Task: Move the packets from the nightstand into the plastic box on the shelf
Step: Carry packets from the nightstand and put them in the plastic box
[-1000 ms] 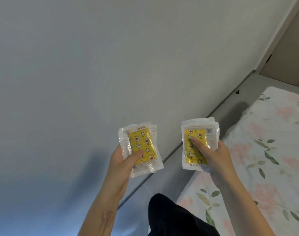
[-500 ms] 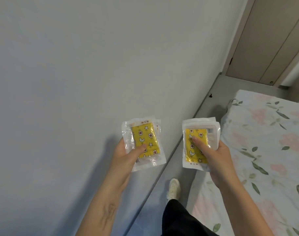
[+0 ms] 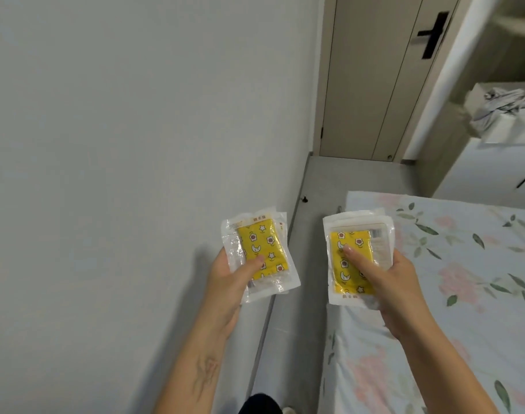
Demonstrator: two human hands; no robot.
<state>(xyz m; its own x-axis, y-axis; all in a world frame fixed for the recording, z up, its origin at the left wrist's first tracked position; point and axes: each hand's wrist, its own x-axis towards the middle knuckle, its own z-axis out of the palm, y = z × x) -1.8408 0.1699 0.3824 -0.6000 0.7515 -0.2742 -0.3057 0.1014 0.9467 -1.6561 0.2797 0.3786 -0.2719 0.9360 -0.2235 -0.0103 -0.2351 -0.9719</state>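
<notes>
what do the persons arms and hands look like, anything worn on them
Both forearms are bare as far as the picture shows: no sleeves, gloves, watch or bracelets in view. The left hand and right hand show no rings on the parts in view. The nails look short and unpainted.

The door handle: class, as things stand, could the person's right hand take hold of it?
Probably not: the right hand grips packets, and the door handle lies well beyond it, past the floor strip.
</notes>
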